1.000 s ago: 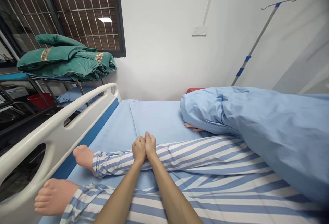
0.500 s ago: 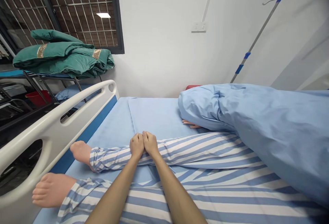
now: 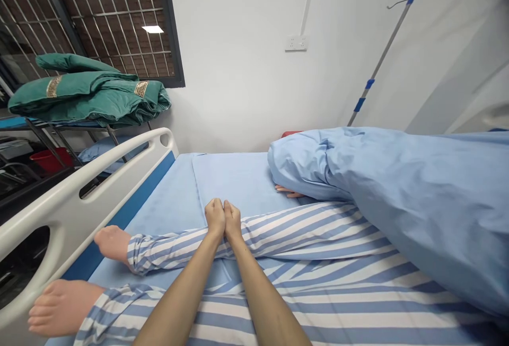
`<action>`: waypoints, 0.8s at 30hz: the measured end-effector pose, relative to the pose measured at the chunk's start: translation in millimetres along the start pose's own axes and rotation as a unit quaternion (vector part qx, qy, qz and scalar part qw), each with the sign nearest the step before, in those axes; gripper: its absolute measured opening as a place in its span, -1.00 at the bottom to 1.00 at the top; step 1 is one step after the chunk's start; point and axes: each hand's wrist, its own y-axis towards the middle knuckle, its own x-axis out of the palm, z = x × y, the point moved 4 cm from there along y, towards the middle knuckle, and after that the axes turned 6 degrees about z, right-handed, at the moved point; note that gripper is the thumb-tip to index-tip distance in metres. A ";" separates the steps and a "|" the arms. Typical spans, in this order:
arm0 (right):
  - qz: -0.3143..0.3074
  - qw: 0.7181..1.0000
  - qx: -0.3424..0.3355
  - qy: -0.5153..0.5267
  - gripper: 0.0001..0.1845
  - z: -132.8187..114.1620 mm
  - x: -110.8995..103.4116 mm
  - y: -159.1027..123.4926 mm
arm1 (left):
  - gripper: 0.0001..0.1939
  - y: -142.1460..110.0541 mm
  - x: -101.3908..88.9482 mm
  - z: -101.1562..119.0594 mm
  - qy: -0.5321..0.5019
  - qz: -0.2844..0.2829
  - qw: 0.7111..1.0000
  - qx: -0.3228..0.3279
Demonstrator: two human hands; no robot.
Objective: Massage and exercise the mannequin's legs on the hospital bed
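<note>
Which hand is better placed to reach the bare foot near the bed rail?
Probably the left hand: it rests on the striped trouser leg on the side toward that foot, while the right hand sits beyond it, farther away.

TEXT: none legible | LABELS: none | NUMBERS: none | SIGNS: none

This is a hospital ward, or a room fitted out as one. A bed with a white side rail point(image 3: 67, 213) and pale blue sheets point(image 3: 230, 182) fills the near part, holding a figure in striped pyjamas point(image 3: 318, 234) under a blue quilt point(image 3: 397, 203). On the far right stands a drip pole point(image 3: 377, 60); on the far left, a folded green quilt point(image 3: 87, 91) lies on another bed frame point(image 3: 40, 129) beneath a barred window point(image 3: 115, 28).
</note>
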 end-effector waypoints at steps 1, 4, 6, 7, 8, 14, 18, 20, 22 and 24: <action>0.003 1.000 0.004 0.004 -0.57 -0.2 -0.7 0.2 | -0.72 -3.0 -1.9 -3.5 0.010 -0.002 1.000 0.005; 0.002 1.000 0.013 0.017 -0.58 0.2 -0.2 0.7 | -0.68 -9.2 -6.5 -11.7 0.047 -0.018 0.998 0.030; 0.001 1.000 0.019 0.020 -0.58 1.1 0.8 1.9 | -0.68 -10.2 -7.3 -14.0 0.066 -0.024 0.997 0.041; -0.001 1.000 0.022 0.015 -0.58 1.3 1.2 2.9 | -0.68 -10.1 -7.1 -14.4 0.071 -0.025 0.996 0.044; -0.006 1.000 0.026 0.006 -0.58 0.7 1.3 4.1 | -0.68 -9.7 -6.8 -14.5 0.074 -0.024 0.996 0.045; -0.051 0.991 -0.049 -0.114 -0.56 -27.2 -9.1 13.9 | -0.67 -10.5 -1.9 -13.8 0.101 -0.037 0.992 0.063; -0.042 0.978 -0.117 -0.169 -0.57 -33.1 -20.2 14.5 | -0.66 -13.6 -1.3 -12.1 0.153 -0.015 0.985 0.076; -0.040 0.977 -0.099 -0.186 -0.57 -21.6 -23.6 12.6 | -0.66 -14.7 -0.3 -11.8 0.161 -0.018 0.983 0.082; -0.047 0.975 -0.083 -0.202 -0.57 -9.4 -24.9 9.9 | -0.67 -15.3 0.6 -12.3 0.163 -0.024 0.983 0.083; -0.055 0.976 -0.077 -0.198 -0.58 -2.4 -24.7 7.9 | -0.66 -15.6 1.7 -12.2 0.161 -0.031 0.983 0.083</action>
